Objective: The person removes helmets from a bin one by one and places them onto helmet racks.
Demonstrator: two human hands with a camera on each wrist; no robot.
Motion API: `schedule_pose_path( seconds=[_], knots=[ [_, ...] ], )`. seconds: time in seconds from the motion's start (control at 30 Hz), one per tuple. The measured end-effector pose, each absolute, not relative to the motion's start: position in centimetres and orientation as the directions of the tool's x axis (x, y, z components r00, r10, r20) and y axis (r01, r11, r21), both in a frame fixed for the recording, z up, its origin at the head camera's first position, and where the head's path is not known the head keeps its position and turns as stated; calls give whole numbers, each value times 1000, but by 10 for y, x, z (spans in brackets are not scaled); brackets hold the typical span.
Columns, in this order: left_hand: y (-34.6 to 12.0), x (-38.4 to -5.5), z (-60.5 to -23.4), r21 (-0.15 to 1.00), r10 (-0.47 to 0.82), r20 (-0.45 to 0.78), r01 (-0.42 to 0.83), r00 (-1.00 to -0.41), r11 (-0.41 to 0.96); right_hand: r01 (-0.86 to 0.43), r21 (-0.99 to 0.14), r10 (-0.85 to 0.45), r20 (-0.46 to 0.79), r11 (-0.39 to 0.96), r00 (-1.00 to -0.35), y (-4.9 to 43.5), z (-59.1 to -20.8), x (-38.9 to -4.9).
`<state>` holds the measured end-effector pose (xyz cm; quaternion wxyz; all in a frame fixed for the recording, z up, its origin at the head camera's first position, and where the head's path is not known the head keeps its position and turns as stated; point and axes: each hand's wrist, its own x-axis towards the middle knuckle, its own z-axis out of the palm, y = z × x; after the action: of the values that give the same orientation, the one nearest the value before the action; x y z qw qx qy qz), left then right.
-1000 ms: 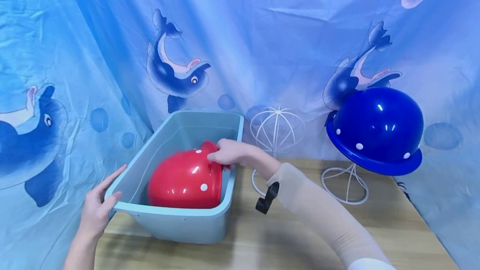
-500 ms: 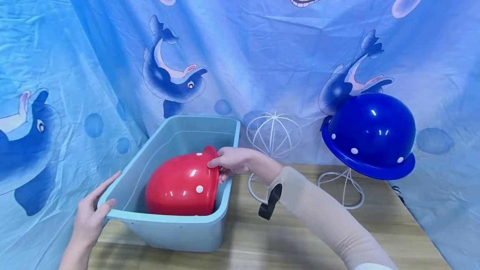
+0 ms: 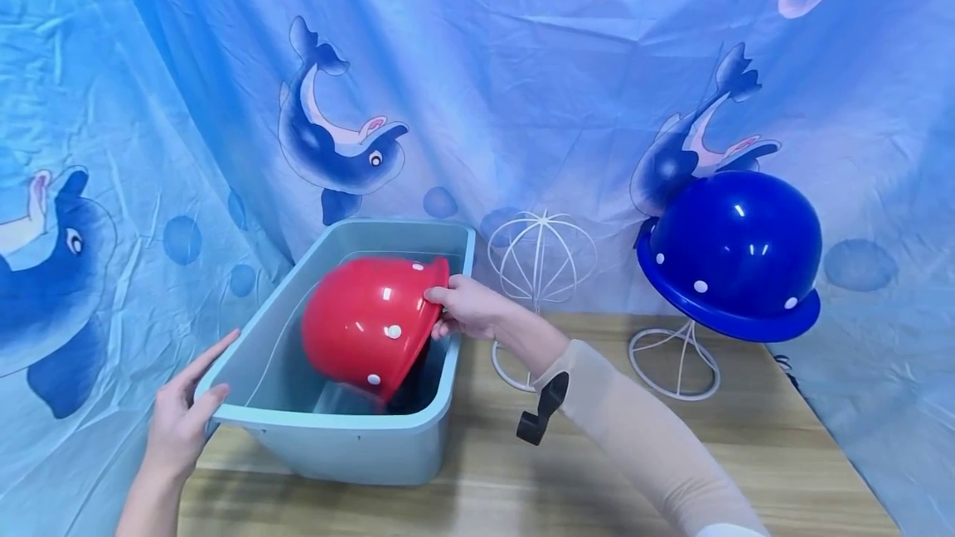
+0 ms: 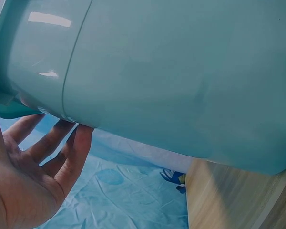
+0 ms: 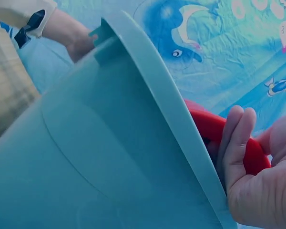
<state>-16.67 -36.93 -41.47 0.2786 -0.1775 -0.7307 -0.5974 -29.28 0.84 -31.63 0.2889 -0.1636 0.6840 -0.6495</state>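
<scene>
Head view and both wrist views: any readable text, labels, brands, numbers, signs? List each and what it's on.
None readable in any view.
Red helmet: no lettering on the visible side, only white dots.
Blue helmet: same.
Bin: no legible marking.
Backdrop: printed sea creatures and bubbles, no words.
Black wrist piece: too small to tell.

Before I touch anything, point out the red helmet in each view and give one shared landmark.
Head: red helmet left of centre, within the outline of the blue-green bin, held by the right hand.
Left wrist: not in it.
Right wrist: its brim right of centre, beyond the bin's rim.
Shared landmark: the bin.
</scene>
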Motion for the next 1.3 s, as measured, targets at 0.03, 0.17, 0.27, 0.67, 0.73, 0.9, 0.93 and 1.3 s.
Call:
schedule_pose_path(
  seconds=[0.03, 0.17, 0.27, 0.67, 0.73, 0.9, 0.93, 1.3],
  knots=[
    [-369, -167, -415, 777, -77, 616, 588, -784, 225, 143, -986, -596, -168, 90, -785, 9, -317, -291],
    [-369, -167, -416, 790, -93, 600, 570, -794, 227, 84, -996, -610, -90, 38, -788, 12, -318, -284],
    [-370, -167, -416, 789, -96, 601, 570, -793, 227, 41, -999, -619, -19, -21, -785, 14, -317, -277],
    [-370, -168, -417, 785, -85, 612, 590, -786, 187, -166, -956, -546, 276, -243, -791, 13, -314, -261],
    [-370, -168, -417, 787, -90, 609, 585, -788, 195, -181, -942, -528, 310, -283, -790, 13, -315, -260],
    [-367, -167, -418, 799, -125, 596, 568, -793, 199, -238, -905, -467, 391, -353, -793, 15, -318, -257],
    [-367, -167, -418, 798, -120, 595, 566, -795, 208, -253, -898, -452, 405, -360, -795, 15, -318, -257],
    [-367, -170, -417, 810, -167, 582, 549, -796, 207, -307, -799, -338, 520, -517, -785, 25, -304, -257]
  ],
)
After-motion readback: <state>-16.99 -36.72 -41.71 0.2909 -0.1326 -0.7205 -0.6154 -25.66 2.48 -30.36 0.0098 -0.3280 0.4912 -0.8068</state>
